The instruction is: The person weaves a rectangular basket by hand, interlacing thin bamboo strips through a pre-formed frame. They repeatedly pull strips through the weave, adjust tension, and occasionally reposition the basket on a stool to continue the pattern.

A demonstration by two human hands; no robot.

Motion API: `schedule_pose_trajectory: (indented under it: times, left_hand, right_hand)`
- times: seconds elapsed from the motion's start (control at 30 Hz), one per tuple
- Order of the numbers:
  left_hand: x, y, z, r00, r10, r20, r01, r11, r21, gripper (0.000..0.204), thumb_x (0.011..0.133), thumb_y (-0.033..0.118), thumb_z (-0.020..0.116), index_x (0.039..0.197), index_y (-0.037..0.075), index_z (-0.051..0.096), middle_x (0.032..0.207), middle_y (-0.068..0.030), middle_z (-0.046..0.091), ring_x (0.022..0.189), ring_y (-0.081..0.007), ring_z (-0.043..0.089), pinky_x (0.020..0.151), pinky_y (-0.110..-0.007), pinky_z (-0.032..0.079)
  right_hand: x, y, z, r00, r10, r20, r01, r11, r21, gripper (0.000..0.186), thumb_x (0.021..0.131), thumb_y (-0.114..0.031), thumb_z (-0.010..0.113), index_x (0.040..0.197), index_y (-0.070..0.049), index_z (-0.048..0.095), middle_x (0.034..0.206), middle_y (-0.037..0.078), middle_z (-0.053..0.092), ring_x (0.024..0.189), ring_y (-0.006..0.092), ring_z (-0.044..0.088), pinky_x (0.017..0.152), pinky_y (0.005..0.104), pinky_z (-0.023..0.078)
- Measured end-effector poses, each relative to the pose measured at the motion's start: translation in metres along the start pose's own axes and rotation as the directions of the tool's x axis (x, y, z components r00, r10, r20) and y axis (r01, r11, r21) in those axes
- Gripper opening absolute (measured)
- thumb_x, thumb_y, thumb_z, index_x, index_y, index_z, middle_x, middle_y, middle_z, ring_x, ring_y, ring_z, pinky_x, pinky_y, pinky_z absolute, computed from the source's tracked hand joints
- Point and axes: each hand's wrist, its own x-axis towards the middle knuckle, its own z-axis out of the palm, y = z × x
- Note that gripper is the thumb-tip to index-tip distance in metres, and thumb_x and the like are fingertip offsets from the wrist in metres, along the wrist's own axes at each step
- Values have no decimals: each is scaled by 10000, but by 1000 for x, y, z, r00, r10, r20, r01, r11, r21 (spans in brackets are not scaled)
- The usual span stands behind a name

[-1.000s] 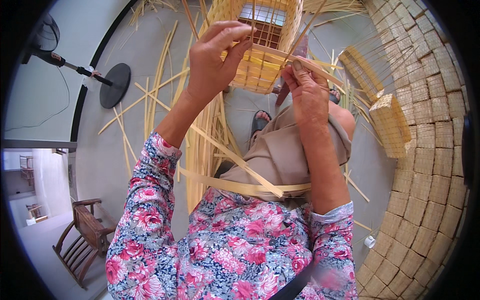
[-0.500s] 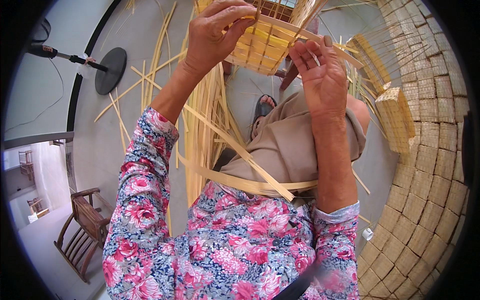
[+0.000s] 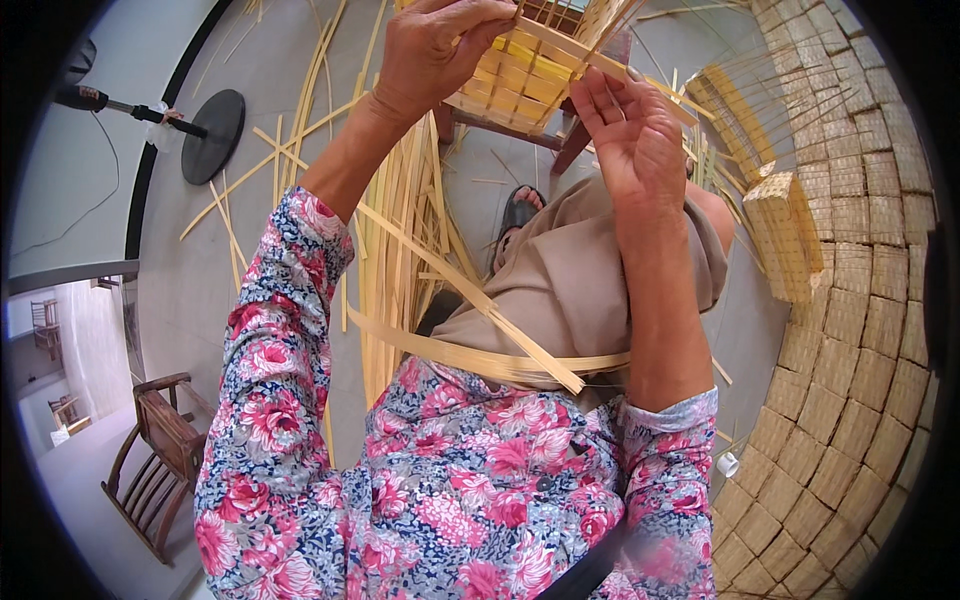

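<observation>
A partly woven bamboo basket [image 3: 515, 90] with open uprights is at the top of the view, in front of my knees. Along its upper edge runs a flat pale bamboo strip [image 3: 560, 42]. My left hand [image 3: 435, 55] pinches at the strip and an upright between thumb and forefinger, at the basket's left side. At the right corner, my right hand [image 3: 635, 135] is palm up, its fingers curled against the basket and its thumb over the strip. The strip's free end sticks out past that hand. The exact grip of the right fingertips is partly hidden.
Long loose bamboo strips [image 3: 405, 220] lie on the floor at left, and several cross my lap [image 3: 480, 358]. A dark wooden stool [image 3: 572, 140] stands under the basket. Woven blocks [image 3: 783, 235] and a stacked woven wall [image 3: 860, 330] are at right. A round black stand base [image 3: 213, 135] and a wooden chair [image 3: 165, 440] are at left.
My right fingers have drawn in against the basket's corner, and the thumb has come down to the strip. The strip's free end has shifted slightly left. My left hand keeps its pinch.
</observation>
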Motion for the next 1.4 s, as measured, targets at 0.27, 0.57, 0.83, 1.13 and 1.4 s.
schedule_pose_trajectory:
  times: [0.27,0.57,0.83,1.13,1.4]
  left_hand:
    - [-2,-13,0,999,-35,23,35,999,-23,146,868,59,759,1013,56,744,992,-70,737,893,-208,722,769,-302,580]
    - [0,0,-16,994,-105,-16,105,994,26,420,890,33,718,1291,129,640,1006,-64,716,700,-145,670,650,-268,555]
    - [-5,-1,-22,989,-142,-41,145,985,94,223,894,65,742,1115,88,724,869,-50,694,652,-136,639,595,-260,531]
    - [13,4,-26,989,-145,-36,148,985,93,188,934,101,711,1122,93,718,879,-71,702,666,-160,659,601,-261,535]
    - [8,-11,-19,960,-143,242,82,966,246,167,1007,219,617,1140,130,664,690,-113,641,596,-273,631,565,-355,505]
  right_hand:
    - [12,4,3,1000,6,-1,-6,997,-80,341,976,-73,610,1280,-62,457,1075,140,642,991,267,672,905,470,581]
    - [-10,-10,-7,973,218,-76,-225,969,-106,326,1011,-105,559,1317,-52,462,1067,148,673,924,231,671,835,384,565]
    - [-71,-76,31,901,-262,347,383,104,-918,340,967,-87,614,1301,-43,570,893,123,710,789,143,674,667,296,524]
    - [19,-71,27,669,11,744,630,-539,-559,326,903,-255,699,1185,-97,656,1069,106,704,1080,346,622,986,461,408]
    - [-11,-71,13,524,-219,823,596,-597,-537,244,805,-111,762,1036,-122,683,1008,83,658,1006,310,600,900,437,435]
